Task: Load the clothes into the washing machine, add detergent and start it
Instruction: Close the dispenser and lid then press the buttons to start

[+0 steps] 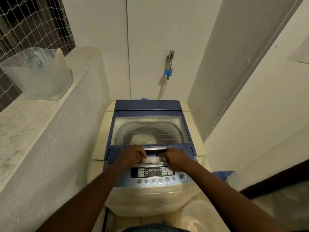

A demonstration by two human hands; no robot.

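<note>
A cream top-loading washing machine (pixel 148 200) with a blue lid (pixel 148 105) stands in front of me. The lid lies flat and closed. Through its glass window (pixel 150 129) I see the drum and something pale inside. My left hand (pixel 133 155) and my right hand (pixel 175 157) both curl their fingers into the lid's handle recess (pixel 155 152) at its front edge. Below my hands lies the control panel (pixel 155 174) with a dark display and a row of round buttons.
A translucent plastic container (pixel 38 74) stands on the left ledge beside a netted window (pixel 25 22). A wall tap with a blue hose fitting (pixel 168 71) hangs behind the machine. A blue-topped object (pixel 224 174) sits at the machine's right. White walls close in on both sides.
</note>
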